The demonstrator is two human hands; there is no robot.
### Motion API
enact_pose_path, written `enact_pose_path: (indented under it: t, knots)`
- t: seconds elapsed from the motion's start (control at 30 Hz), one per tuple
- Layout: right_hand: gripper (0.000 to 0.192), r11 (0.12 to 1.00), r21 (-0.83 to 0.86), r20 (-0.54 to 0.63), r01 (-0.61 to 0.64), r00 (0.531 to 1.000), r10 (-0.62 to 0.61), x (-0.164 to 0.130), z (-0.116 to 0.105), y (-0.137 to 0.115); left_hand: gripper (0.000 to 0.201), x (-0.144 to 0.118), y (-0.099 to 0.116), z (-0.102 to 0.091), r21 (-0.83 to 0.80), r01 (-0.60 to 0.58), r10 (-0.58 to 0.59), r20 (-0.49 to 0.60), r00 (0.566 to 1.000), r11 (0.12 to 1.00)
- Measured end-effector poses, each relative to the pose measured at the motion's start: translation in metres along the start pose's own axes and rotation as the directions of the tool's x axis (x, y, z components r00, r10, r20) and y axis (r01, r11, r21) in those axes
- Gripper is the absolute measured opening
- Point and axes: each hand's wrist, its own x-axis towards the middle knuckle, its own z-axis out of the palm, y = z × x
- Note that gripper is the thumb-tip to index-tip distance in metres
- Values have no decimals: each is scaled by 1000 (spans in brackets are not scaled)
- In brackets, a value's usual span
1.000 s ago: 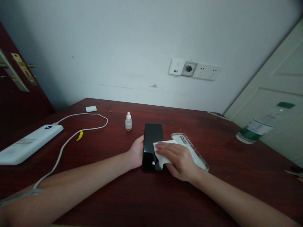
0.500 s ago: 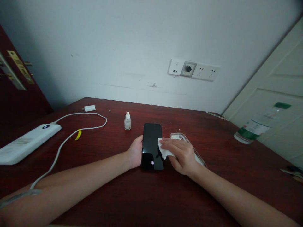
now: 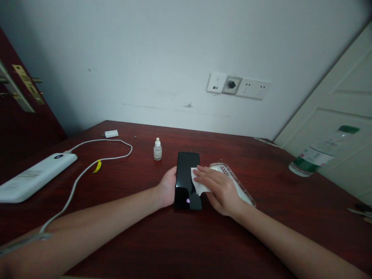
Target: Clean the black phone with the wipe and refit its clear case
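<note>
left grip (image 3: pixel 167 188) holding a black phone (image 3: pixel 185 168) by its left edge, right grip (image 3: pixel 222 190) pressing a white cloth (image 3: pixel 200 189) over its right edge.
the left grip's fingertips are hidden; a clear case (image 3: pixel 238 185) lies just beyond the right grip, partly covered. a dropper bottle (image 3: pixel 157 152) stands ahead of the left grip, apart from the phone; desk (image 3: pixel 139 240) stretches past both to the wall (image 3: pixel 174 50).
</note>
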Motion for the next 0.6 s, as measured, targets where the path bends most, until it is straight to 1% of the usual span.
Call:
enact_pose_path:
  t: [0.07, 0.13, 0.2, 0.27, 0.33, 0.4, 0.5, 0.6]
  knots:
    - [40, 1000, -1, 63, -11, 998, 11, 2, 1, 0, 36, 0, 0, 0, 2, 6, -6, -12, 1000, 1000]
    - [46, 995, -45, 99, -86, 991, 91, 3, 1, 1, 35, 0, -1, 0, 15, 14, -14, -4, 1000, 1000]
    - [49, 982, -99, 90, -163, 981, 171, 3, 1, 4, 36, 0, -1, -1, 31, 33, -34, 23, 999, 999]
    - [49, 971, -130, 33, -201, 978, 207, 1, 1, 7, 37, -1, -1, 0, 38, 54, -56, 41, 998, 998]
    - [45, 973, -124, -27, -192, 981, 191, -1, 0, 7, 37, -2, -1, 0, 35, 53, -54, 36, 998, 998]
    - [41, 984, -93, -42, -152, 988, 148, -1, -1, 5, 36, -3, 0, 2, 27, 33, -33, 4, 999, 999]
    - [42, 994, -55, 48, -94, 994, 97, 1, -1, 3, 34, -2, 0, 4, 13, 14, -14, -30, 999, 1000]
    - [52, 990, -88, 135, -109, 983, 121, 5, 2, 4, 34, -3, -1, 4, 20, 27, -27, -4, 1000, 999]
